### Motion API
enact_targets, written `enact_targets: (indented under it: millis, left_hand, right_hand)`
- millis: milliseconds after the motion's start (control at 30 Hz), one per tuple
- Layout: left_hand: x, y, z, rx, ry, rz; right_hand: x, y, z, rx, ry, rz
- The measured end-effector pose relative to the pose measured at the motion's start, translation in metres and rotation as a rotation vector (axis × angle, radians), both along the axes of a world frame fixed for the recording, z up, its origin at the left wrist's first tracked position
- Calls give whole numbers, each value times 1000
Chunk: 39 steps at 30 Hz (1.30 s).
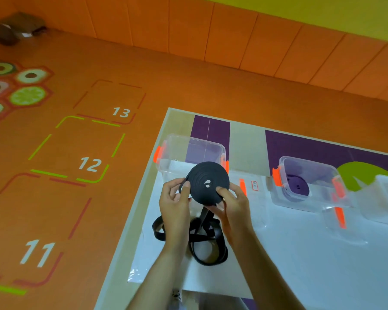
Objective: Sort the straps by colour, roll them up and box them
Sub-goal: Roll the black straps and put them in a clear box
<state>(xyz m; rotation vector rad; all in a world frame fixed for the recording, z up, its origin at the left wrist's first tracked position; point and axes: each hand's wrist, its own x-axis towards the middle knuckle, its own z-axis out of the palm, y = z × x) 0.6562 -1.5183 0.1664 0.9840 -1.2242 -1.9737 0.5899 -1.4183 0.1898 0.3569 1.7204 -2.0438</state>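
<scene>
Left thumb and fingertips (186, 186) pinch the left rim of the black roll (207, 175); right thumb and fingers (221, 190) clamp its lower right rim. Left hand (175, 199) and right hand (231, 203): both curled round the black roll, held raised with its flat face towards the camera and a small hole at its centre. Loose black strap (202, 241): one length, hanging from the underside of the black roll and lying in tangled loops directly below it, between the forearms. White sheet (300, 253): spread beneath the black roll and out to its right. Clear box (177, 142), orange clips, open, nothing visible inside: just behind the black roll, partly covered by it. Second clear box (311, 163), orange clips, open: well to the right of the black roll, containing one purple roll (297, 186). Clear lid (343, 229): right of the black roll, in front of the second clear box. Table (143, 198): pale edge left of the black roll. Orange floor (188, 86): left of and beyond the black roll, marked 11, 12, 13.
</scene>
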Motion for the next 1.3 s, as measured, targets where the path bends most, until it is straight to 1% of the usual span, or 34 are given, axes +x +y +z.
enact_targets:
  millis: [167, 233, 367, 467, 533, 633, 667, 700, 767, 800, 867, 967, 1067, 1133, 1200, 1300]
  left_hand:
    - [-22, 1, -3, 44, 5, -40]
    - [-33, -2, -8, 63, -21, -39]
    - [-61, -17, -17, 32, -106, -4]
    - [-83, -25, -20, -20, -162, -5]
    - [-94, -27, -21, -80, -211, -23]
    - [-112, -30, -22, -167, -259, -74]
    - [-119, -35, -23, -186, -272, -88]
    - [-126, -41, -26, -199, -281, -106]
    - [-138, -59, -33, -203, -274, -166]
    - [-143, -69, -37, -201, -278, -206]
    - [-151, -89, -48, -233, -293, -281]
    - [-167, -113, -68, -273, -358, -367]
    - [-185, -135, -89, -261, -400, -396]
    - [-197, -147, -104, -290, -437, -405]
    - [-207, -157, -117, -272, -491, -416]
    - [-220, -165, -134, -198, -569, -443]
  right_hand:
    - [-24, -6, -8, -143, -105, -30]
    - [-36, -10, -15, -185, -151, -22]
    - [-58, -24, -30, -223, -236, -27]
    - [-76, -29, -41, -198, -225, 20]
    - [-85, -34, -55, -105, -188, 36]
    - [-103, -35, -77, -181, -310, -13]
    - [-104, -34, -79, -102, -221, 20]
    - [-112, -32, -78, -87, -187, 45]
    - [-127, -30, -74, -102, -161, 126]
    - [-134, -29, -72, -70, -122, 190]
    - [-146, -30, -67, -31, -100, 245]
    - [-163, -35, -81, -30, -187, 322]
    - [-177, -47, -100, 69, -215, 474]
    - [-187, -57, -109, 128, -257, 531]
    - [-198, -67, -119, 174, -327, 555]
    - [-213, -74, -137, 184, -409, 562]
